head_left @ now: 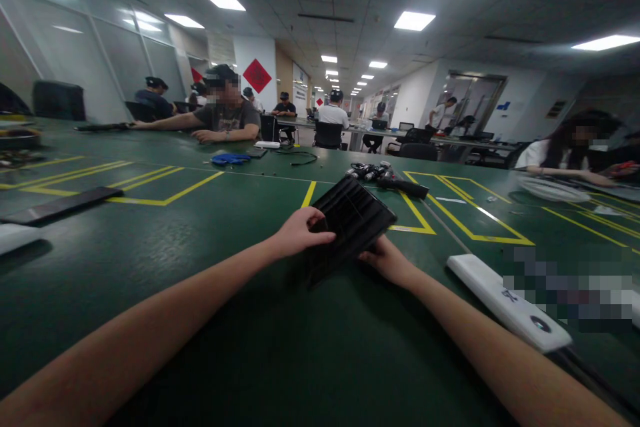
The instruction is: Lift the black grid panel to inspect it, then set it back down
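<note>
A dark, flat, tablet-like rectangular panel [353,217] is held tilted above the green table [240,333], in the middle of the head view. Its face is glossy with dark stripes, and I cannot make out its exact kind. My left hand [303,232] grips its left edge, the thumb lying over the face and the fingers curled at the edge. At the lower right, my right hand [387,260] is closed on the panel from behind, with part of its fingers hidden by it.
A white device [510,303] with a cable lies right of my right forearm. Beyond the panel are bundled cables [370,170] and a blue item [230,159]. A dark bar [65,205] lies at left. Yellow tape marks the table; other people sit around it.
</note>
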`<state>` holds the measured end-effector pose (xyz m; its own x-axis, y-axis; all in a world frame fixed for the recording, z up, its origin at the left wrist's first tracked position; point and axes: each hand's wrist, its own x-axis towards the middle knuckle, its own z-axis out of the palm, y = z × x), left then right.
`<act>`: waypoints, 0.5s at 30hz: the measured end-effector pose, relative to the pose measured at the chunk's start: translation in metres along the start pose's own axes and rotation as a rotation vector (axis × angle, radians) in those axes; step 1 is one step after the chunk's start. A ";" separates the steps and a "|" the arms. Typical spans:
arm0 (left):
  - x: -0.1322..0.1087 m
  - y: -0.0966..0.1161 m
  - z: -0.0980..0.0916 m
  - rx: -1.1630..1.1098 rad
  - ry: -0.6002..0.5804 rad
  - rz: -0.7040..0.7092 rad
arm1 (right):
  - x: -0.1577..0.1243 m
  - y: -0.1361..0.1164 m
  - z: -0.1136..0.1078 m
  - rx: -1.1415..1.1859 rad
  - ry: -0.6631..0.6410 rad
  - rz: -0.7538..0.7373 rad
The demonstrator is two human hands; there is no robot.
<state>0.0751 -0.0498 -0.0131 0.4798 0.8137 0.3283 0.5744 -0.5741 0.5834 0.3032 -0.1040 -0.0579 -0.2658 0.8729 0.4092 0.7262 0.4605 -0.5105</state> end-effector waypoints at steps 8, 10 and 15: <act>0.006 -0.069 -0.079 0.582 0.151 -0.524 | 0.005 0.055 -0.038 -0.469 0.141 0.338; 0.002 -0.082 -0.088 0.641 0.108 -0.623 | 0.004 0.063 -0.038 -0.535 0.101 0.365; -0.001 -0.088 -0.091 0.729 0.013 -0.654 | 0.002 0.061 -0.036 -0.593 0.051 0.389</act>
<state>-0.0362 0.0082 0.0035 -0.0841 0.9899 0.1142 0.9955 0.0785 0.0527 0.3693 -0.0804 -0.0610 0.1021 0.9408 0.3232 0.9890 -0.0609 -0.1350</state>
